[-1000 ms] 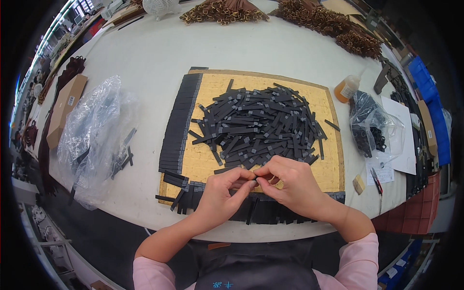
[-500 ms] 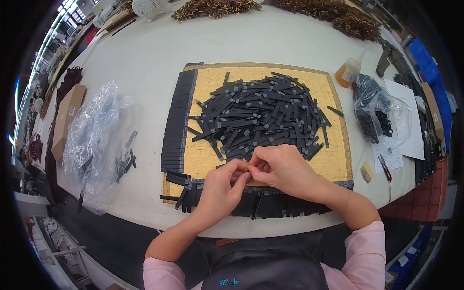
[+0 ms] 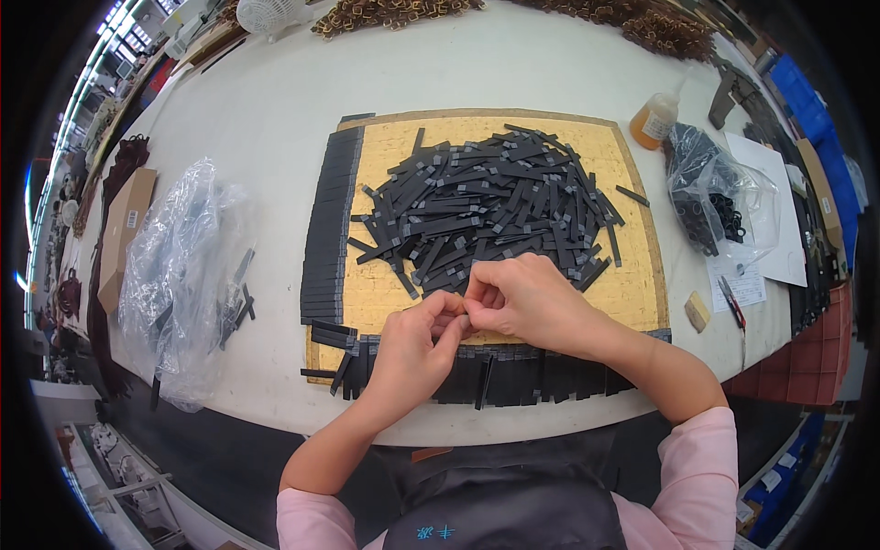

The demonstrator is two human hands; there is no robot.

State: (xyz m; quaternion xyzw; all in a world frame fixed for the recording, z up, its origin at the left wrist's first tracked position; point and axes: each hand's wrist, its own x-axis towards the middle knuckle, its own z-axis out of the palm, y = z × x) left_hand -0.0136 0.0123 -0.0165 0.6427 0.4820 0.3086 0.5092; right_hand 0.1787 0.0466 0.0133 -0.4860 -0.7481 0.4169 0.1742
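My left hand and my right hand meet over the near part of a yellow board. Both are closed in a pinch, fingertips against fingertips; whatever is between them is too small or hidden to make out. Just beyond my fingers lies a big loose pile of black strips, many with a greyish end. More black strips lie side by side in a row along the board's left edge. Another row runs along its near edge, partly under my hands. A few strips sit crosswise at the near left corner.
Left on the white table are a clear plastic bag and a cardboard box. To the right stand a bottle of amber liquid, a bag of black rings, scissors and a small tan block. Brown bundles lie at the back.
Both hands stay pinched together, only slightly shifted. The whole view has moved a little, with the board appearing somewhat higher and further left. The pile and the rows look the same.
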